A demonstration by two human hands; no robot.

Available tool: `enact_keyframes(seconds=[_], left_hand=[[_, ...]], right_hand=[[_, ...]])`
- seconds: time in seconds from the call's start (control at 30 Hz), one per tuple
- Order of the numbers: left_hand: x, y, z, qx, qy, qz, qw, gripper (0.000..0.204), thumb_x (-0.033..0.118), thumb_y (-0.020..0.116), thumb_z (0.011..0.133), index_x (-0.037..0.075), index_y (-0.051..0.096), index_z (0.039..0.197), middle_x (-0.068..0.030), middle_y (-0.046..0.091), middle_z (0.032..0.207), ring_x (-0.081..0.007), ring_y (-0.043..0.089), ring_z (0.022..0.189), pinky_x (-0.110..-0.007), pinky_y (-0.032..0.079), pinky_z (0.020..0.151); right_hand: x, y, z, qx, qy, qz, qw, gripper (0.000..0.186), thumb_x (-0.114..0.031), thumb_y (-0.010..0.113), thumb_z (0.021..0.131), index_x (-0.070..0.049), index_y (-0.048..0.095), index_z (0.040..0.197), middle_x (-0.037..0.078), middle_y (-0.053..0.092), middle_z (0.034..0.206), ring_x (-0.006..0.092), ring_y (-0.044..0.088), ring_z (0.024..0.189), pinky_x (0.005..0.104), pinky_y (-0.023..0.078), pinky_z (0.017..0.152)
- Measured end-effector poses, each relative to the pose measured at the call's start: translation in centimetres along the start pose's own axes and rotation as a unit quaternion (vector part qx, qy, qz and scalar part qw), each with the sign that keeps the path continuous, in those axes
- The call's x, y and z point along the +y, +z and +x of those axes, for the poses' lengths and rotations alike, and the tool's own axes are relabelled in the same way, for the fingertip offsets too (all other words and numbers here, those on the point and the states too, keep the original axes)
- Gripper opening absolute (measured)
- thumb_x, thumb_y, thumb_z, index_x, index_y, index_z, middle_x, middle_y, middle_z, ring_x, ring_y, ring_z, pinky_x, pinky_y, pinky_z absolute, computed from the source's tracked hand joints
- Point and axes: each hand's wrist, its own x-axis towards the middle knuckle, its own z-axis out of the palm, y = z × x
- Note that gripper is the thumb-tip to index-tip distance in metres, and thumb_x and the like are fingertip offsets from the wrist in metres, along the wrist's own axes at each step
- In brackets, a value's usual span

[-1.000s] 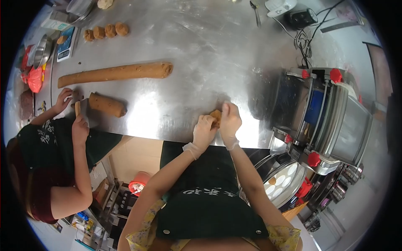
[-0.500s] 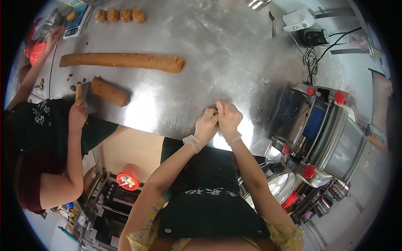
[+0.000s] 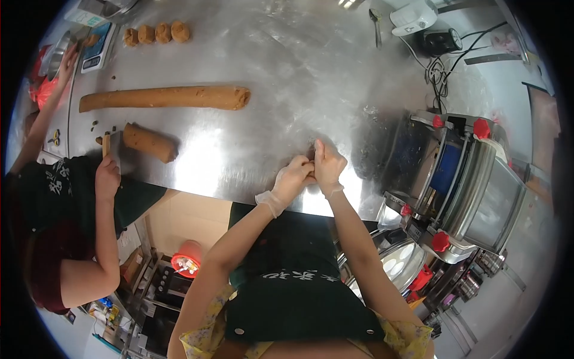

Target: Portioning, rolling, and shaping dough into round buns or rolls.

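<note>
My left hand [image 3: 292, 179] and my right hand [image 3: 328, 167], both in thin clear gloves, meet over the near part of the steel table [image 3: 269, 72]. The fingers of each are curled inward and touch the other hand. Whatever lies between them is hidden by the knuckles. Ahead and to the left rests a long brown dough roll [image 3: 164, 97]. Nearer the left edge is a shorter dough log [image 3: 149, 142], beside a scraper with a wooden handle [image 3: 106, 145] in a co-worker's hand [image 3: 107, 178].
Several dough pieces [image 3: 162, 32] stand in a row at the far left, near a scale [image 3: 95, 51] under the co-worker's other hand [image 3: 67, 60]. A spoon [image 3: 376, 29] lies far right, near tangled cables [image 3: 439, 78]. A metal machine with red knobs [image 3: 478, 185] stands at right.
The view has shifted slightly, so the table's things sit a little further left. My hands stay together, with a small shift of the fingers. The co-worker's far hand has flattened over the scale's side.
</note>
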Motion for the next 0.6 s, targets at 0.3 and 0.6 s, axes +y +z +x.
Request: enact_keyframes(seconds=[0.3,0.6], left_hand=[[1.3,1.6,-0.6,0.091,-0.08,-0.035,0.992,0.03,0.0,0.075,0.077,0.005,0.07,0.105,-0.0095,0.066,0.097,-0.0255,0.068,0.081,-0.034,0.056,0.073],[1.6,2.8,0.0,0.091,-0.119,-0.058,0.987,0.034,0.005,0.074,0.079,0.006,0.069,0.112,-0.0086,0.064,0.106,-0.0277,0.065,0.089,-0.038,0.055,0.075]], right_hand=[[-0.4,-1.4,-2.0,0.037,0.068,0.008,0.997,0.045,-0.034,0.058,0.099,-0.006,0.063,0.065,0.012,0.059,0.055,0.0303,0.059,0.047,0.0398,0.047,0.047],[2.1,-0.9,-2.0,0.082,0.073,-0.034,0.993,0.042,-0.033,0.058,0.1,-0.006,0.064,0.068,0.012,0.06,0.057,0.0297,0.059,0.049,0.0407,0.046,0.047]])
